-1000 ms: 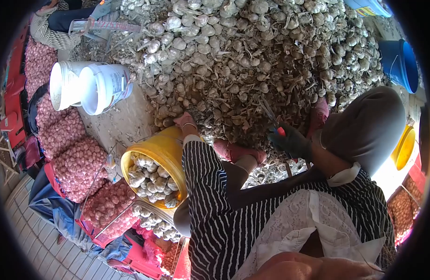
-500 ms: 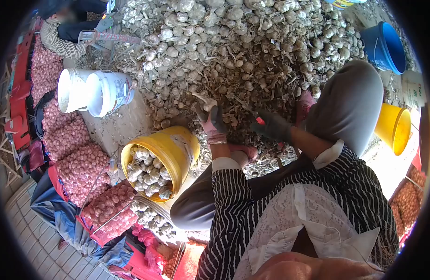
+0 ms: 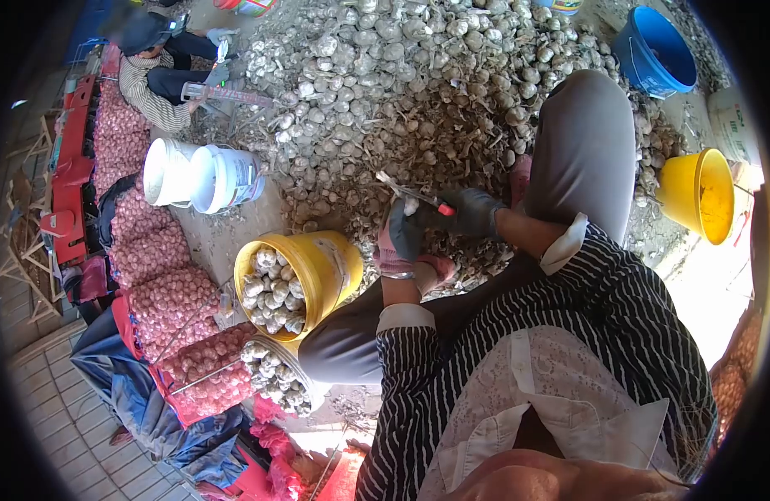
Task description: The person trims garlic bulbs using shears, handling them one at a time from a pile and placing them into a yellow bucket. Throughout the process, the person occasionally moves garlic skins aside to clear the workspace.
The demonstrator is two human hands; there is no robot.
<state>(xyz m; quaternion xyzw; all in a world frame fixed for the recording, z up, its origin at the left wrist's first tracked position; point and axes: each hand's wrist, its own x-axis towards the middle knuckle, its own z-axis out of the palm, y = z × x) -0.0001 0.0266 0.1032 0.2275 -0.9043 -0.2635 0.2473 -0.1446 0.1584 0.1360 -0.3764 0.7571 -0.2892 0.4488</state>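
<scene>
My left hand (image 3: pixel 402 238), in a pink and grey glove, is closed around a garlic bulb (image 3: pixel 411 205) whose dry stalk sticks up to the upper left. In a dark glove, my right hand (image 3: pixel 475 214) grips a small tool with a red part (image 3: pixel 446 210). Its front end lies against or close to the bulb; the exact kind of tool is too small to tell. Both hands are close together above the near edge of a large heap of garlic (image 3: pixel 418 108). Beside my left knee, a tipped yellow bucket (image 3: pixel 331 263) holds trimmed bulbs.
Another container of bulbs (image 3: pixel 276 376) stands by the yellow bucket. Two white buckets (image 3: pixel 235 179) are on the left, near red mesh sacks of garlic (image 3: pixel 155 234). At right are a blue bucket (image 3: pixel 656 54) and another yellow bucket (image 3: pixel 681 192). A person (image 3: pixel 155 79) sits upper left.
My hands have come together: the right hand with its tool moved left to the garlic bulb in my left hand. The camera view has shifted, bringing more of the other person into sight.
</scene>
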